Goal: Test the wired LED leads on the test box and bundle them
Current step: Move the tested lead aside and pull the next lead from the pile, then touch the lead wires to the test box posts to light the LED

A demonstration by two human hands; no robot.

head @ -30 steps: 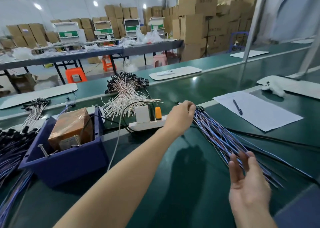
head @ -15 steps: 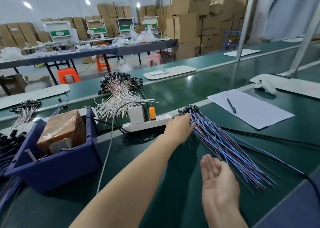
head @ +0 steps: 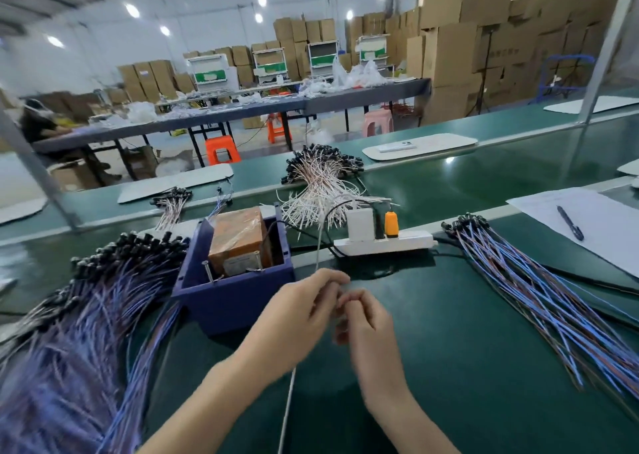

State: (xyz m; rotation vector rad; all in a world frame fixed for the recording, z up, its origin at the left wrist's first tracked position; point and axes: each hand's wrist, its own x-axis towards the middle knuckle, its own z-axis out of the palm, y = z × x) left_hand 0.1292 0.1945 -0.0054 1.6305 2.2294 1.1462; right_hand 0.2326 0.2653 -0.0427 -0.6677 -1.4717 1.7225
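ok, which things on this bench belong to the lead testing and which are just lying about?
In the job:
blue test box
left pile of blue-wired leads
right bundle of blue-wired leads
white-wired leads
power strip, likely

Lying about:
paper sheet
pen on it
phone on a white mat

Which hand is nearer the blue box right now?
Left. The left hand sits just right of the blue box; the right hand is beyond it, farther right.
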